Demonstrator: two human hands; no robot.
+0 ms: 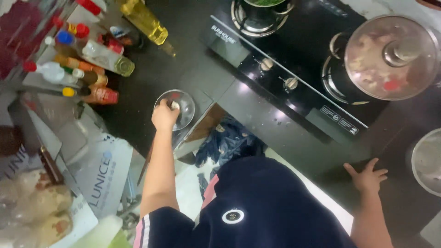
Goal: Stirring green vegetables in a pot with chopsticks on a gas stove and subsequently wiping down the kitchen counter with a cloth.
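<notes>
The left hand (165, 115) reaches out to a small clear glass bowl (177, 109) on the dark counter (193, 73). Its fingers are curled in and pinch a small white thing (175, 105) at the bowl's rim; it is too blurry to tell what the white thing is. The bowl sits to the left of the black gas stove (294, 69), just past the stove's near left corner.

The right hand (367, 177) lies flat on the counter, in front of the stove's right end. Its fingers are spread wide apart and it holds nothing.

On the stove's right burner stands a pot with a glass lid (390, 57), and food shows through the lid. On the stove's back burner is another pot (262, 14) with something green in it. Two round knobs (278, 73) sit on the stove's front.

Far left of the stove, past the bowl, is a bunch of bottles (82, 69) with red, blue and yellow caps. A tall bottle of yellow oil (144, 20) stands a bit closer to the stove. To the right of the stove's front edge, part of a metal bowl (427, 160) shows at the side of the picture.

The person wears a dark blue top (257, 206)
</notes>
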